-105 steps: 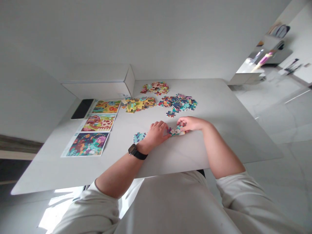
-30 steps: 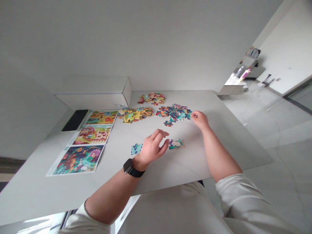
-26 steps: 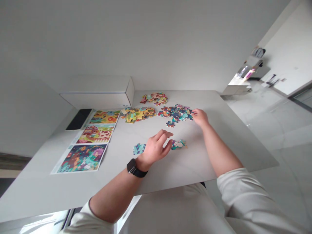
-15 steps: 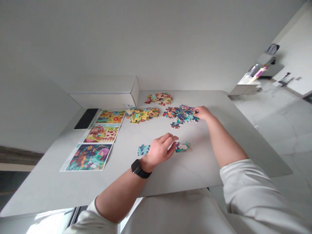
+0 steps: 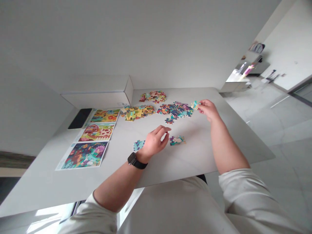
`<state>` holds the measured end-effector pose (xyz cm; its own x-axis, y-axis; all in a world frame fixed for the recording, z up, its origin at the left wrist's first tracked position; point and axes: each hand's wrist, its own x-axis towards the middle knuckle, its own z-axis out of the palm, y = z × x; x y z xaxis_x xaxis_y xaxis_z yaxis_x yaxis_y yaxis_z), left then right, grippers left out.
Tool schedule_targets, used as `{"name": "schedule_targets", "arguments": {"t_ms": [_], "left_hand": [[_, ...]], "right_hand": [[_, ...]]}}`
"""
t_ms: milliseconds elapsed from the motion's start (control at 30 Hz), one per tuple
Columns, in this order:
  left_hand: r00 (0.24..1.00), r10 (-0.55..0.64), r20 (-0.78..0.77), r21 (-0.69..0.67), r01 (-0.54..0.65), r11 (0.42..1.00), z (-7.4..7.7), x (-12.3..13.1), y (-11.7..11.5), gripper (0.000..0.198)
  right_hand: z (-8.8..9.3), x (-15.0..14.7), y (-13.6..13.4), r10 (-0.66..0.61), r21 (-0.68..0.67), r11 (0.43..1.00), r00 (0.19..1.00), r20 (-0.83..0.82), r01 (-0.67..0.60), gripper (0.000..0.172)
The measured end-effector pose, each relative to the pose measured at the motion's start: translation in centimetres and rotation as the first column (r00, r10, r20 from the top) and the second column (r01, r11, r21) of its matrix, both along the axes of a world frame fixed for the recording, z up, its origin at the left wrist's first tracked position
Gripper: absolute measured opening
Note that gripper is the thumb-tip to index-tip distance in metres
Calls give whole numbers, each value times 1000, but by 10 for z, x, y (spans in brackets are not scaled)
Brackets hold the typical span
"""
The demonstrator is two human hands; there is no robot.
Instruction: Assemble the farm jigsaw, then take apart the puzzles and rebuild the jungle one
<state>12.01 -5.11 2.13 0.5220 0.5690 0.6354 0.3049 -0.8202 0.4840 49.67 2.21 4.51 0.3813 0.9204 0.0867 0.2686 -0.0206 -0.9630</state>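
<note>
Lifted off the blue pile (image 5: 175, 110) since a moment ago, the right hand (image 5: 207, 109) now pinches one puzzle piece (image 5: 195, 104) between thumb and fingers, just past the pile's right edge. On the big white tabletop (image 5: 209, 146), a white box (image 5: 97, 96) sits at the back left, with three picture sheets (image 5: 97, 132) and a dark phone (image 5: 80, 118) in front of it. A yellow pile (image 5: 137, 112) and a red pile (image 5: 153, 96) lie near the blue one. The left hand (image 5: 154, 142) hangs low with fingers loosely curled, holding nothing. A small joined bit (image 5: 177, 140) lies just right of its fingertips, not touching. A teal piece (image 5: 138, 145) peeks out on its left.
</note>
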Motion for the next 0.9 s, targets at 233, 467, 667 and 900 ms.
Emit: {"name": "schedule_targets", "arguments": {"t_ms": [233, 467, 667, 900], "left_hand": [[994, 106, 22, -22, -106, 994, -6, 0, 10, 22], [997, 66, -34, -48, -68, 997, -11, -3, 17, 21], [992, -93, -80, -54, 89, 995, -10, -1, 15, 22], [941, -272, -203, -64, 265, 962, -6, 4, 7, 28]], "right_hand": [[-15, -62, -50, 159, 45, 987, 975, -153, -154, 59], [-32, -83, -54, 201, -81, 976, 979, -33, -203, 53], [-22, -80, -60, 258, -147, 954, 965, -43, -261, 46], [-11, -60, -80, 552, -486, 682, 820, -150, -547, 36]]}}
